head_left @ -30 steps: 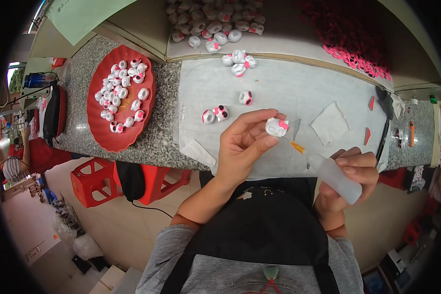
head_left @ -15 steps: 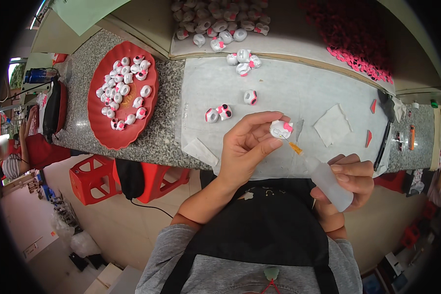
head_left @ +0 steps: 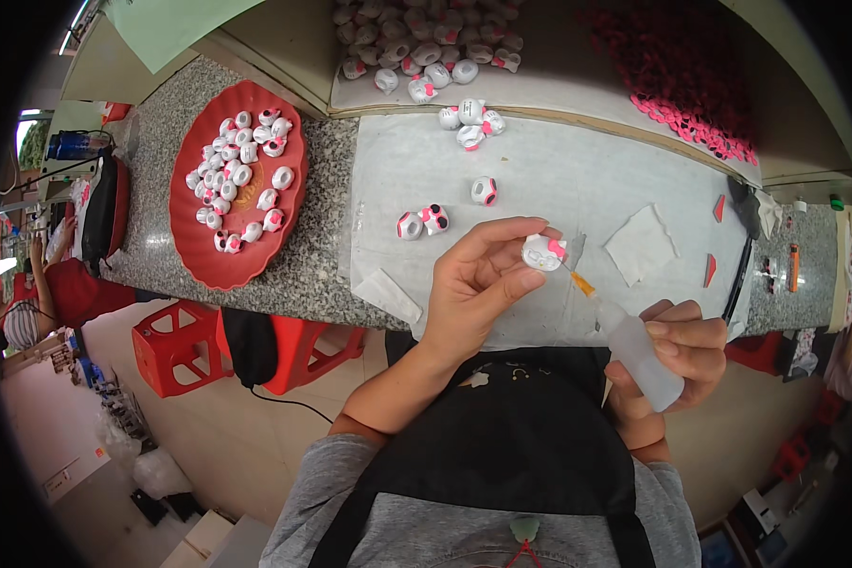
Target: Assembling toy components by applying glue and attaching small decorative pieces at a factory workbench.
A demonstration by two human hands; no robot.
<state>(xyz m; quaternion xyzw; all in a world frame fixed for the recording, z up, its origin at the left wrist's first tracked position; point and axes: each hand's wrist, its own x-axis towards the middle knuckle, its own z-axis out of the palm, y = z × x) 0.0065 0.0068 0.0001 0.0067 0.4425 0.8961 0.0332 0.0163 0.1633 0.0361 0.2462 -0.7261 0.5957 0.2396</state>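
Note:
My left hand pinches a small white figurine with a pink bow between thumb and fingers, just above the near edge of the grey work mat. My right hand grips a translucent squeeze bottle whose orange nozzle points up-left and nearly touches the figurine. Two similar figurines lie side by side on the mat left of my left hand, and a single one lies a little farther back.
A red oval tray with several figurines sits left on the granite counter. More figurines are heaped at the back, a small cluster on the mat's far edge. Pink pieces lie far right, white paper nearby. Red stools stand below.
The bottle's nozzle has come up closer to the figurine in my left hand. Both hands have otherwise stayed in about the same place.

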